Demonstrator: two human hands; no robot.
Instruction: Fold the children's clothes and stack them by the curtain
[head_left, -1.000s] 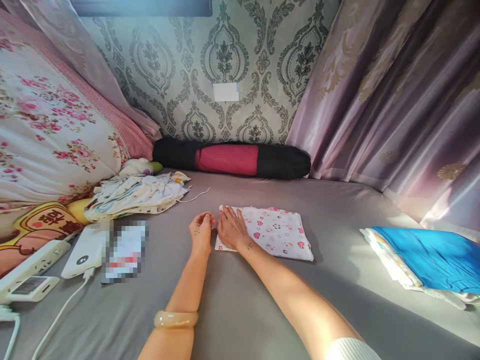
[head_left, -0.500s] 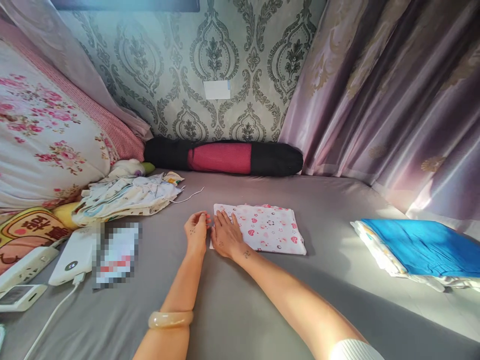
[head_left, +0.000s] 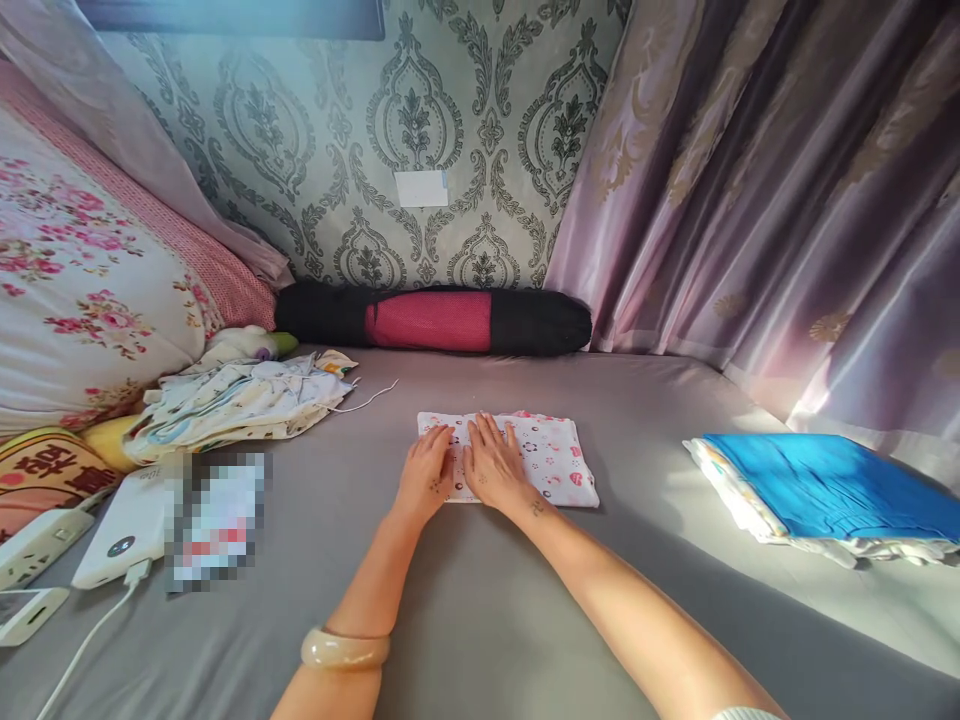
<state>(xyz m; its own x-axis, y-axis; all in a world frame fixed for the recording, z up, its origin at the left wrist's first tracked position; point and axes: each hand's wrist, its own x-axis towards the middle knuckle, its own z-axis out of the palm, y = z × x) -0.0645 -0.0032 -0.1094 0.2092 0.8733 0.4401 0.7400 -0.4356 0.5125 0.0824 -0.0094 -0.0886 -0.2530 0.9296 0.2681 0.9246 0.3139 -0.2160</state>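
Note:
A folded white cloth (head_left: pixel 555 460) with pink and red hearts and small prints lies flat on the grey bed sheet (head_left: pixel 480 600). My left hand (head_left: pixel 427 475) rests on its left end, fingers stretched forward over the fabric. Beside it, my right hand (head_left: pixel 495 462) lies flat on the middle of the cloth with its fingers slightly spread. Neither hand grips anything. Part of the cloth is hidden under both hands.
At the right lies a stack of folded clothes (head_left: pixel 840 490), blue on top. Light printed garments (head_left: pixel 247 400) are piled at the left. Nearer are a power bank (head_left: pixel 127 530) with a cable, a power strip (head_left: pixel 37 545) and a blurred packet (head_left: pixel 221 520). A black-and-red roll (head_left: pixel 431 320) lies along the wall.
My left hand, curled at the cloth's left edge before, has moved right and now lies flat on the cloth. My right hand has slid right toward the middle. The view has shifted slightly.

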